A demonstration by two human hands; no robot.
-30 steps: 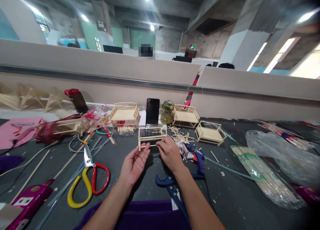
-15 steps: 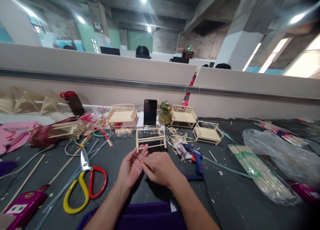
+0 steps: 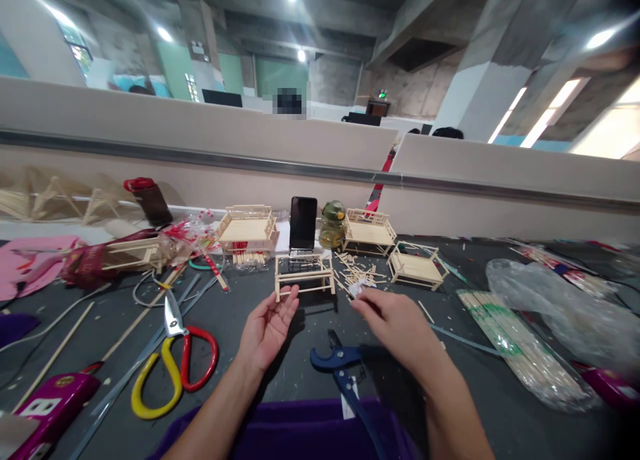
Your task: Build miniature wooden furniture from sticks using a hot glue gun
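Note:
My left hand (image 3: 270, 327), palm up, grips the lower left corner of a small wooden stick frame (image 3: 305, 283), which stands upright in front of the phone (image 3: 303, 223). Over to the right, my right hand (image 3: 395, 323) has its fingers curled together beside a crumpled white paper (image 3: 358, 288) and a heap of short cut sticks (image 3: 357, 270). The hand covers the spot where the blue glue gun lay; whatever its fingers hold is hidden. A blue pipe cutter (image 3: 345, 370) lies between my forearms, partly over purple cloth (image 3: 280, 423).
Finished miniature wooden beds (image 3: 247, 228) stand along the back, near a green-lidded jar (image 3: 333, 225). Scissors with red and yellow handles (image 3: 175, 353) lie left. Bagged sticks (image 3: 520, 340) lie right. A low partition (image 3: 200, 130) closes off the back.
My right hand first drew back from the frame toward my left hand's fingers, then moved right over the glue gun, uncovering the pipe cutter. My left hand has stayed at the frame.

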